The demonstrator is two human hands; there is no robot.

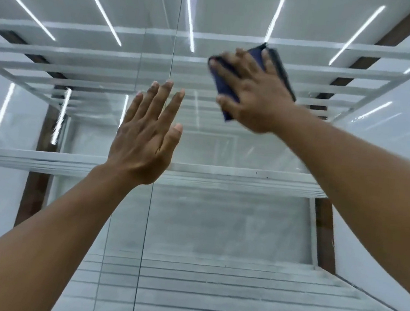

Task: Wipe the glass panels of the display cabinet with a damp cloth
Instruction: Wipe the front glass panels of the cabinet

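Right hand (pixel 254 94) in the upper right of centre, fingers spread flat over a folded dark blue cloth (pixel 224 87), pressing it against the right glass panel (pixel 217 220) of the display cabinet. The hand and cloth are slightly blurred. The cloth sticks out above the fingertips and below the thumb.

Left hand (pixel 147 136) is raised at frame centre, palm toward the glass, fingers straight and close together, thumb a bit apart, holding nothing. Cannot tell if it touches the glass. It sits just left of the vertical seam (pixel 151 200) between the panels.

Both bare forearms come up from the lower corners. Behind the glass a white shelf (pixel 247 179) crosses mid-frame, with more shelves stacked above. Light strips (pixel 100 8) streak the top of the frame. A brown frame post (pixel 36 187) is at the left.
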